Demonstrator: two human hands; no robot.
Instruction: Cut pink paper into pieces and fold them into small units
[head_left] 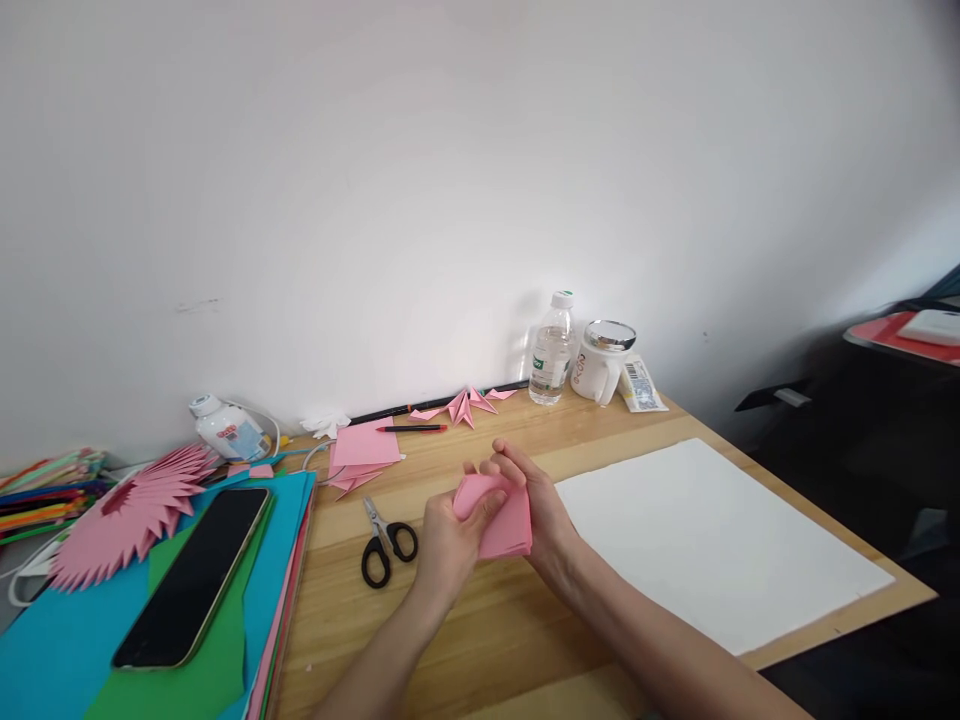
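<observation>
Just above the wooden desk, between my two palms, sits the pink paper, a small folded piece with a few layer edges showing at its lower right corner. My left hand grips it from the left, the thumb laid flat across the face turned towards me and the fingers mostly hidden behind. My right hand closes around it from the other side, palm along the right edge, fingers curled about the upper edge; I cannot tell how the fingertips meet behind it. So the paper lies inside the cup of both hands, touching each, tilted a little, its lower edge free below my left thumb.

Near my left wrist, to the left of it, black-handled scissors rest with the blades pointing away from me. Right of my right hand, a large white sheet spreads over the desk, partly behind my forearm. Beyond my hands, pink square sheets lie with a dark pen across their right edge, and pointed pink folded pieces sit close to the wall. Well apart on my left, a phone lies on green paper over blue paper, with a pleated pink ring just beside it.
</observation>
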